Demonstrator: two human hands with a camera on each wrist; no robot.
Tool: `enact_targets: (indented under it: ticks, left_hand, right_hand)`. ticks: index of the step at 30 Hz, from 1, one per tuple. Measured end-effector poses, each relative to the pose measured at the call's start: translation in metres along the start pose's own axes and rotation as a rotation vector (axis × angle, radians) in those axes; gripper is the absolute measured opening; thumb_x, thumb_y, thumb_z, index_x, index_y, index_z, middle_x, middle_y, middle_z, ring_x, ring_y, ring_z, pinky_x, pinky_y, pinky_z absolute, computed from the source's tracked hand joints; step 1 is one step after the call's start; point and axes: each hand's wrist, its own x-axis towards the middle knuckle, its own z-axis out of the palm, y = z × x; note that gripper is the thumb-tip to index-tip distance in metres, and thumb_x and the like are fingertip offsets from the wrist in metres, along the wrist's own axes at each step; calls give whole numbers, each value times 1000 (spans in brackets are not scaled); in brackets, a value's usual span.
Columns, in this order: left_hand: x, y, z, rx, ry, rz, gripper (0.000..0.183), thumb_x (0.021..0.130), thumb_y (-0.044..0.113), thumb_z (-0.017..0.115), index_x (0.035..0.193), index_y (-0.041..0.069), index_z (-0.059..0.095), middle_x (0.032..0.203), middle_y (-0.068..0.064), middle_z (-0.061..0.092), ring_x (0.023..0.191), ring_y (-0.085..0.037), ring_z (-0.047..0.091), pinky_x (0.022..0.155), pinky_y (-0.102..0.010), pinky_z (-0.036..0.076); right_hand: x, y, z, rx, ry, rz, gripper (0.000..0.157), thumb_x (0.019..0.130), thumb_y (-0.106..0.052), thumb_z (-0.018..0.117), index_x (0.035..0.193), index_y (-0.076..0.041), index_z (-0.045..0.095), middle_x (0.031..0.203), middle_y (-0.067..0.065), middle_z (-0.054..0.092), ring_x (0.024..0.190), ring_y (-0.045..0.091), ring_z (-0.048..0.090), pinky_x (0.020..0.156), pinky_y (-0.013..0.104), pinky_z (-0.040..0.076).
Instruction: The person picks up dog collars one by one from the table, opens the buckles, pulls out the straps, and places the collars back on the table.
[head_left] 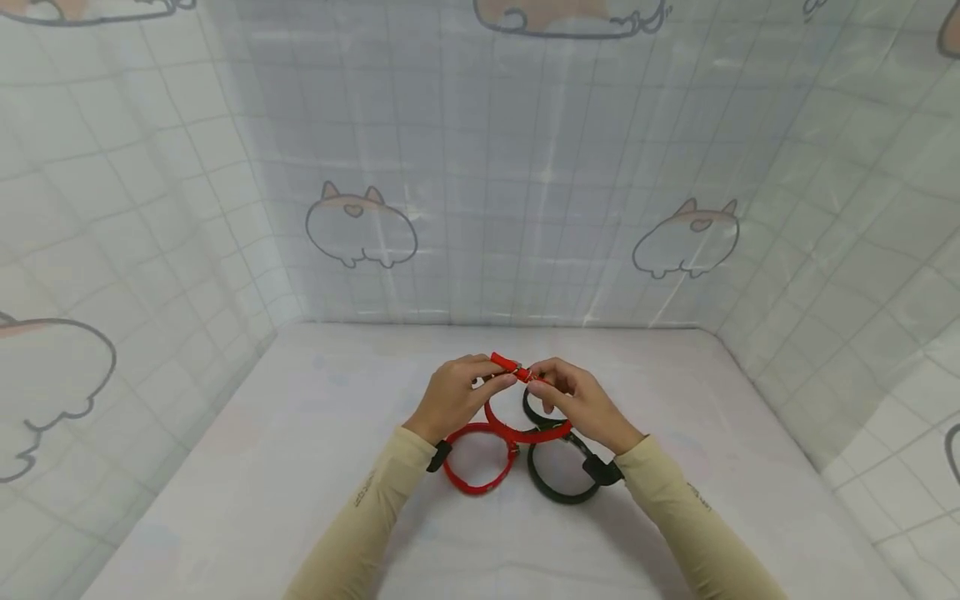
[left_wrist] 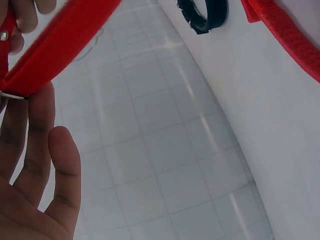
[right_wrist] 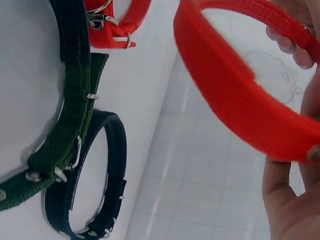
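Observation:
A red collar, buckled into a loop, is held up between both hands, its buckle end at the top. My left hand pinches the strap just left of the metal buckle. On the other side of it, my right hand grips the strap with thumb and fingers. In the right wrist view the wide, soft band of this red collar curves away from the fingers. Beneath the hands lie a second red collar, a dark green collar and a dark navy collar, each closed in a ring.
The collars lie on a white tabletop. Behind it stands a tiled-pattern back wall with cartoon animal prints, and similar walls flank both sides. A black band sits at each wrist.

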Motion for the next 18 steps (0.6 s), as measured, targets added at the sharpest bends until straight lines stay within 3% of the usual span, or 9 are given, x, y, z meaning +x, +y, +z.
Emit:
enact_targets:
  ticks: [4, 10, 15, 18]
  left_hand:
    - [-1, 0, -2, 12, -1, -5, 13, 93, 27, 76, 102, 19, 80, 86, 13, 67, 76, -6, 55, 66, -28, 52]
    - [-1, 0, 1, 13, -15, 1, 13, 94, 30, 75, 101, 20, 80, 87, 15, 68, 78, -4, 55, 68, -25, 51]
    - [-1, -1, 1, -11, -15, 24, 13, 94, 30, 75, 101, 19, 80, 88, 14, 68, 79, -4, 56, 69, -26, 51]
    - [-1, -2, 0, -10, -5, 28, 12, 93, 27, 76, 102, 19, 80, 88, 15, 68, 79, -4, 56, 69, -26, 51]
  right_hand:
    - [-1, -1, -1, -26, -5, 28, 24, 102, -29, 64, 125, -22, 65, 79, 7, 64, 73, 26, 62, 68, 37, 47]
    - [-1, -6, 2, -23, 65, 66, 24, 97, -36, 71, 115, -22, 67, 90, 3, 69, 81, 25, 68, 74, 39, 52]
    - [1, -1, 0, -2, 43, 5, 18, 98, -26, 70, 114, -19, 66, 90, 9, 66, 78, 36, 64, 71, 36, 51]
    - [1, 2, -2, 3, 4, -37, 20, 100, -21, 67, 120, -17, 65, 84, 9, 64, 72, 33, 62, 67, 33, 49]
